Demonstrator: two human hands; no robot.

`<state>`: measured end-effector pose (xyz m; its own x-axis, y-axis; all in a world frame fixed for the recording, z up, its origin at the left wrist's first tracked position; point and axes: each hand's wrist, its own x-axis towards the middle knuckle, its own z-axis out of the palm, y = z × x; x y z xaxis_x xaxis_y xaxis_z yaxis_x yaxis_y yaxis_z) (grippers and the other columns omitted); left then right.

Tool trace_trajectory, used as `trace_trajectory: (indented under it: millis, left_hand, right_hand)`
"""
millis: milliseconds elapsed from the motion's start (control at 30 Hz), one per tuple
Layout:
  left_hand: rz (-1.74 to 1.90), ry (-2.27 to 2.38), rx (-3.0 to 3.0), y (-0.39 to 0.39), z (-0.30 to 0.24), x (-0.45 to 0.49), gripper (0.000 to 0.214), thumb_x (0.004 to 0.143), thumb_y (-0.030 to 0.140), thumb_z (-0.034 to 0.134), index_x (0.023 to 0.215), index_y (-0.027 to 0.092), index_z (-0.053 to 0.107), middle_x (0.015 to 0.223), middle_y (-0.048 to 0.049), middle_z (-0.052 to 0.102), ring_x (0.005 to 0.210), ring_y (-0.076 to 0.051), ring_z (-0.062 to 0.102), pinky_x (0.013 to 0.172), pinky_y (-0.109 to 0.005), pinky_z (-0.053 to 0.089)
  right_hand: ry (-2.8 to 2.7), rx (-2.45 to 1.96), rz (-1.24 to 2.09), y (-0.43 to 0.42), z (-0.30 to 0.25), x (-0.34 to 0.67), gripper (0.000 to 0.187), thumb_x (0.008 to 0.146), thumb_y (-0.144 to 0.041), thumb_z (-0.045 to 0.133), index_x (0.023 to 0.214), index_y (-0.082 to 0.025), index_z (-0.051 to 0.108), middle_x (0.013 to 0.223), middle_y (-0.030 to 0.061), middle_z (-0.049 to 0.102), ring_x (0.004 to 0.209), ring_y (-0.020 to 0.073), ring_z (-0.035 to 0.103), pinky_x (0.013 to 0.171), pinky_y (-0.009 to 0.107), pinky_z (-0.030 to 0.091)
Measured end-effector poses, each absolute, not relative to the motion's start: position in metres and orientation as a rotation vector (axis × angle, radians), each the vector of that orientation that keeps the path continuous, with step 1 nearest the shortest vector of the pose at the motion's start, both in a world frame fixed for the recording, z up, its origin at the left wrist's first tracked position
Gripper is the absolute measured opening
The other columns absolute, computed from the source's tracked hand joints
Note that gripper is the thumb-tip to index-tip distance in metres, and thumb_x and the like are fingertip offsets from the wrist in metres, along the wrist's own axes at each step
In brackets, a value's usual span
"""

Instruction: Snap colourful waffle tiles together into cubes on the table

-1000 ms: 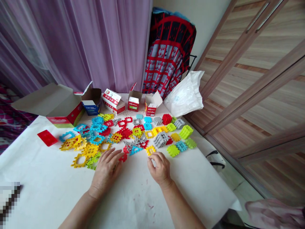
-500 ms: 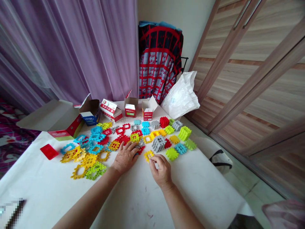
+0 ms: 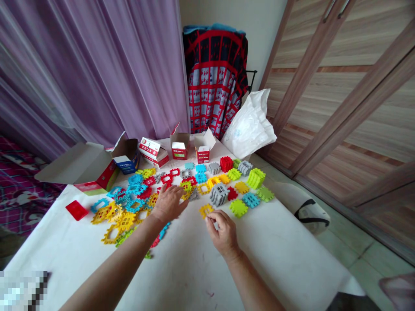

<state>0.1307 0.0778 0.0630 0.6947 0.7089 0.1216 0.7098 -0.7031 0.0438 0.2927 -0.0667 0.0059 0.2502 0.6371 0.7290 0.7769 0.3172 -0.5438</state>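
Many plastic waffle-style building blocks (image 3: 181, 190) in yellow, blue, red, green and grey lie spread on the white-covered table (image 3: 275, 246). My left hand (image 3: 169, 204) hovers with its fingers apart over the middle of the pile, holding nothing, close to a grey block (image 3: 193, 195). My left forearm covers part of the pile, and several blue and red blocks show just below it. My right hand (image 3: 223, 233) has its thumb and fingers curled together, with nothing visible between them. Just above those fingertips lies a yellow block (image 3: 206, 211).
Opened cardboard boxes (image 3: 180, 146) and a large open carton (image 3: 87, 168) stand along the far table edge. A white plastic bag (image 3: 249, 125) sits at the back right, and a red flat card (image 3: 77, 210) lies at the left. Behind are purple curtains and wooden wardrobe doors.
The view has shifted, so the table sits lower and further right. My right fingers have come slightly away from the yellow block, and my left hand has moved a little further over the pile.
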Motion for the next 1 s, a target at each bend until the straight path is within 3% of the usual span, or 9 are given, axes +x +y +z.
trace_trajectory:
  millis: [133,400,533,633,833,1000]
  left_hand:
    - [-0.142,-1.202,-2.913,0.099,0.051,0.163,0.05,0.088,0.048,0.057,0.135,0.031,0.056,0.146,-0.0084,0.055,0.134,-0.032,0.048,0.11,-0.057,0.034]
    - [-0.017,-1.143,-2.915,0.097,0.052,0.142,0.041,0.085,0.044,0.061,0.122,0.028,0.066,0.138,-0.01,0.061,0.124,-0.033,0.056,0.113,-0.059,0.027]
    - [0.016,-1.093,-2.894,0.091,0.063,0.135,0.032,0.086,0.047,0.058,0.099,0.023,0.074,0.111,-0.0112,0.073,0.104,-0.032,0.066,0.111,-0.056,0.027]
    - [0.045,-1.105,-2.845,0.094,0.066,0.146,0.041,0.091,0.051,0.048,0.086,0.02,0.075,0.09,-0.0119,0.074,0.092,-0.03,0.067,0.103,-0.053,0.035]
    - [0.009,-1.204,-2.742,0.109,0.056,0.177,0.032,0.089,0.034,0.051,0.113,0.023,0.07,0.116,-0.0128,0.069,0.109,-0.03,0.061,0.093,-0.044,0.043]
    - [0.006,-1.212,-2.731,0.112,0.056,0.182,0.026,0.089,0.032,0.053,0.1,0.021,0.074,0.111,-0.0146,0.068,0.109,-0.032,0.06,0.093,-0.046,0.044]
  right_hand:
    - [-1.438,-1.391,-0.155,-0.067,0.003,0.295,0.016,0.092,-0.019,0.052,0.081,-0.02,0.063,0.072,0.0032,0.066,0.069,0.0147,0.063,0.067,0.025,0.051]
    - [-1.447,-1.387,-0.111,-0.067,0.003,0.294,0.016,0.092,-0.019,0.051,0.081,-0.02,0.063,0.071,0.0027,0.064,0.067,0.0145,0.061,0.066,0.025,0.05]
    - [-1.464,-1.393,-0.084,-0.067,0.002,0.291,0.017,0.092,-0.02,0.051,0.081,-0.02,0.063,0.071,0.0026,0.064,0.068,0.0145,0.062,0.067,0.025,0.05]
    - [-1.467,-1.394,-0.084,-0.067,0.001,0.291,0.017,0.093,-0.02,0.051,0.08,-0.021,0.062,0.071,0.0024,0.064,0.067,0.0144,0.061,0.067,0.024,0.049]
    - [-1.47,-1.403,-0.095,-0.066,0.0,0.293,0.016,0.093,-0.02,0.052,0.079,-0.021,0.061,0.071,0.0018,0.065,0.066,0.0139,0.061,0.065,0.023,0.048]
    - [-1.475,-1.409,-0.095,-0.066,0.002,0.292,0.018,0.094,-0.021,0.05,0.08,-0.021,0.061,0.071,0.0018,0.065,0.066,0.0141,0.061,0.065,0.023,0.048]
